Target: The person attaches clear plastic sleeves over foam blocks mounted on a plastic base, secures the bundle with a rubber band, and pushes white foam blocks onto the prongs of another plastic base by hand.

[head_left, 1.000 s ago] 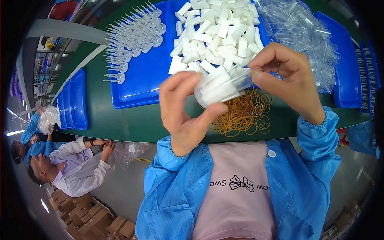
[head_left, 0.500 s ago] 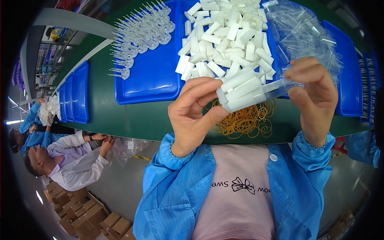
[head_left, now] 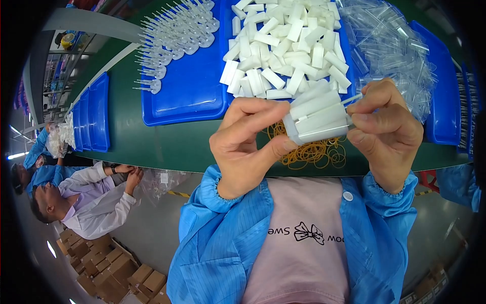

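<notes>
In front of my chest is a bundle of white blocks (head_left: 320, 115), lying sideways on a translucent round base. My left hand (head_left: 248, 147) is closed around the base end, thumb below and fingers above. At the opposite end, the fingertips of my right hand (head_left: 390, 134) pinch together against the block tips. One thin pale prong (head_left: 353, 99) sticks out past the blocks there. A glossy clear covering shows along the lower block; its full extent is hard to make out. Brown rubber bands (head_left: 316, 156) lie in a loose pile beneath the bundle.
Beyond my hands, loose white blocks (head_left: 283, 55) fill one blue tray. Left of it, a blue tray (head_left: 187, 104) carries rows of clear pronged bases (head_left: 174, 38). Clear plastic sleeves (head_left: 390, 50) heap up at right. Other people (head_left: 96, 197) sit along the green table (head_left: 167, 147) at left.
My right hand has moved left, closer to the blocks. The clear sleeve that stretched between it and the bundle no longer spans that gap. The left hand has shifted slightly right with the base.
</notes>
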The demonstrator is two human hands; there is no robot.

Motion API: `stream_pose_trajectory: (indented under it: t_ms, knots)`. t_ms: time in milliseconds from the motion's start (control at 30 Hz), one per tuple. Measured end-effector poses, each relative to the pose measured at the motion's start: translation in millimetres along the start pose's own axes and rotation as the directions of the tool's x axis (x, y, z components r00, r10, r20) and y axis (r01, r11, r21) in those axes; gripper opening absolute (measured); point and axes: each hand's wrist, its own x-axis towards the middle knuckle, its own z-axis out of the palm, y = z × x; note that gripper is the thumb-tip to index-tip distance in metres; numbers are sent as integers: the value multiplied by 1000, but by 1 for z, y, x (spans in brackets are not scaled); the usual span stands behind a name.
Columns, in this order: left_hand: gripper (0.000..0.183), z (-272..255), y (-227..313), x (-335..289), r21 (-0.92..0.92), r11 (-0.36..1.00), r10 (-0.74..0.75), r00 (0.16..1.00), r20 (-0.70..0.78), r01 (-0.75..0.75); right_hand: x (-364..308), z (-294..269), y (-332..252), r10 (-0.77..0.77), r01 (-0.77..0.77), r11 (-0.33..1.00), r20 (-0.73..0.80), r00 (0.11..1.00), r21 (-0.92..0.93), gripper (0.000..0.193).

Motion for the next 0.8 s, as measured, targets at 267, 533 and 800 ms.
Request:
stream_pose_trajectory:
  t_ms: [267,533,800]
  knots:
    - [45,1,-2,1,36,999,-12,1000,20,11,-1,0,2,-1,1,1000,1,1000,13,18]
    - [46,0,-4,5,-116,993,3,999,40,2,17,-7,-12,-18,20,999,40,999,-49,18]
    - [48,-3,-8,4,-56,997,48,998,33,-47,57,-20,-11,-168,341,868,431,886,-362,32]
